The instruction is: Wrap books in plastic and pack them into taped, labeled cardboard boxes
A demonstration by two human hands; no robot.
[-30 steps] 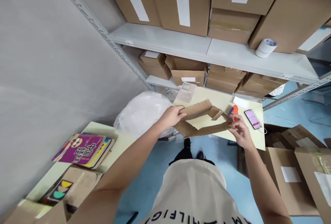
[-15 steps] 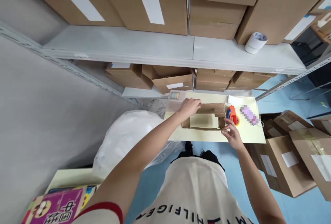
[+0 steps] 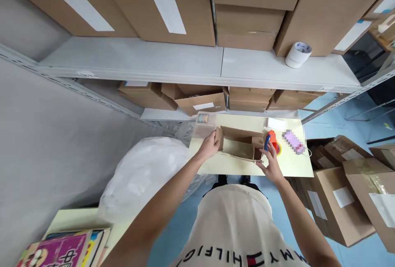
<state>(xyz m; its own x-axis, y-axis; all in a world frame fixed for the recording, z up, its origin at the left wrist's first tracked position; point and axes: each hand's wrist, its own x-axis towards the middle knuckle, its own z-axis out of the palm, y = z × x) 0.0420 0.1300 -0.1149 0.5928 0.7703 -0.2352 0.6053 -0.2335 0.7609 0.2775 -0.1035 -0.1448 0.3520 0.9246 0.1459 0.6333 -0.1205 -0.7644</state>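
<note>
A small open cardboard box (image 3: 240, 146) stands on a pale yellow table (image 3: 290, 164) in front of me. My left hand (image 3: 209, 146) grips the box's left end flap, fingers curled round it. At the box's right end my right hand (image 3: 269, 161) has its fingers pressed against the side. An orange and blue tape dispenser (image 3: 271, 140) sits just right of the box, behind my right fingers. A flat clear packet (image 3: 203, 124) lies at the table's back left corner.
A phone (image 3: 293, 141) and a white slip (image 3: 276, 124) lie on the table's right part. Metal shelving (image 3: 191, 63) behind holds brown cartons and a white tape roll (image 3: 298, 54). Cartons (image 3: 336, 201) stand on the blue floor at right. A white plastic bag (image 3: 145, 172) and colourful books (image 3: 61, 248) lie left.
The cardboard went from a flat, half-folded blank held above the table to an opened box resting on it. My left hand moved from the far wall to the left flap.
</note>
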